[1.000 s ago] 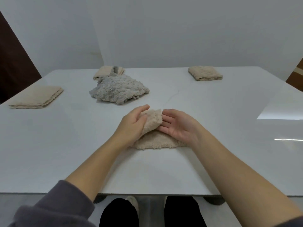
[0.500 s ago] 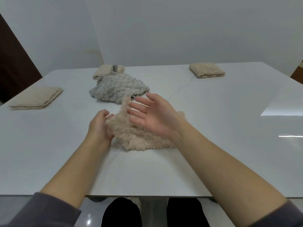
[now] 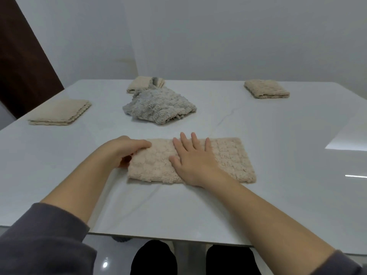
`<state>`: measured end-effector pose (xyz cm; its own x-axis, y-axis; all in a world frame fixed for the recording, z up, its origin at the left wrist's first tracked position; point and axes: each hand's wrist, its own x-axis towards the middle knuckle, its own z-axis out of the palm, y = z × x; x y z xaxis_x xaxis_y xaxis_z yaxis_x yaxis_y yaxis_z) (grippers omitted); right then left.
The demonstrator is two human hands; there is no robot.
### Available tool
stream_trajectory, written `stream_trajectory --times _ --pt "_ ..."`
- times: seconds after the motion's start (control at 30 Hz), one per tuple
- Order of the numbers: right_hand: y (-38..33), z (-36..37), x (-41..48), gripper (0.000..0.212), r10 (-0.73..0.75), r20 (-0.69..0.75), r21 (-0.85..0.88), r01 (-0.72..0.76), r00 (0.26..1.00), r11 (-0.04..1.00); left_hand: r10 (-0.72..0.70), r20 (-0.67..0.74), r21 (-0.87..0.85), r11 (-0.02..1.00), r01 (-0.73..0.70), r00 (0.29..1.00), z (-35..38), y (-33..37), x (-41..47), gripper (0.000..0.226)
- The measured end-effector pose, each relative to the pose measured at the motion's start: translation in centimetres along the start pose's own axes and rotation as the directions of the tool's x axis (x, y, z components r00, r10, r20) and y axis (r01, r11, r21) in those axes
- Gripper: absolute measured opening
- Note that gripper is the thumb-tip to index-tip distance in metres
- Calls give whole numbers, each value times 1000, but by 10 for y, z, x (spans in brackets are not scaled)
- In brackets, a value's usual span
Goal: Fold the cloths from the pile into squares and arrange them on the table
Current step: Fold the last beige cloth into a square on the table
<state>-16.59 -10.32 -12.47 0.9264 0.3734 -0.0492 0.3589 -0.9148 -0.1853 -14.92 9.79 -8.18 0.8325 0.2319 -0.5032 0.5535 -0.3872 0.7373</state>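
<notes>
A beige fluffy cloth lies flat as a wide rectangle on the white table, near its front edge. My right hand presses flat on the cloth's middle with fingers spread. My left hand grips the cloth's left end, thumb on top and fingers curled under the edge. A crumpled grey cloth sits behind, in the middle of the table.
Three folded beige cloths lie around the table: one at the left edge, one at the far middle partly behind the grey cloth, one at the far right. A dark door stands at far left.
The beige cloth was bunched and lifted between my hands; now it lies spread flat as a rectangle. My right hand came down onto it, and my left moved to its left end.
</notes>
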Motion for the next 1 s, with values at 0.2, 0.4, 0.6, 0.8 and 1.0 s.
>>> stream_trajectory --times 0.2,0.4,0.6,0.8,1.0 --pt "2 -4 -2 63 40 0 8 -40 999 999 129 -120 237 967 -98 984 6 3 2 35" --pt "6 0 -6 62 81 -6 -35 -82 997 996 161 -122 263 957 -124 979 8 1 -6 39" --pt "8 -22 -12 59 69 -138 340 -18 988 940 261 -100 171 955 -242 960 7 18 -29 21" --pt "30 -59 -23 73 28 252 765 -181 967 -618 678 104 -426 691 -584 727 54 64 -72 18" --pt "71 -58 -44 77 42 272 701 -168 961 -693 750 170 332 567 -753 640 116 14 -48 50"
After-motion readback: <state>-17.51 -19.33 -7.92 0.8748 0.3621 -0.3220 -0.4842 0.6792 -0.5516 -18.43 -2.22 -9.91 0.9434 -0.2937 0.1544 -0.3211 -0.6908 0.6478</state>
